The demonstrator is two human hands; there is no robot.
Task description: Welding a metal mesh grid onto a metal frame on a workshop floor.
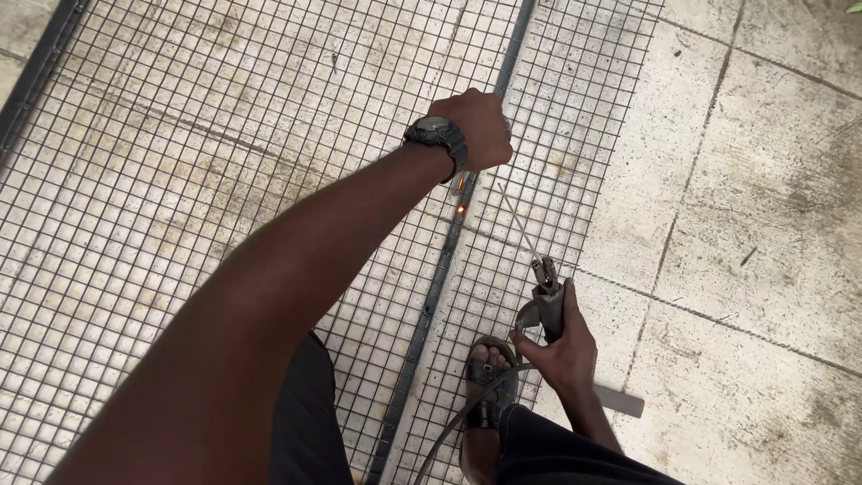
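Welding step on wire mesh [224, 180] lying on the floor. Right hand [557, 346] grips electrode holder [548, 301], rod lifted just off glowing spot [461, 208] on frame bar [444, 260]. Left hand [480, 126] fisted, pressing mesh at the bar. Next: likely bring rod tip back onto the joint.

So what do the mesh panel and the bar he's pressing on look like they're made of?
Mesh panel: thin grey wire in a square grid, likely bare steel. Bar: dark, dull flat strip, probably steel; an orange spot glows on it below the left hand. Right hand holds the electrode holder.
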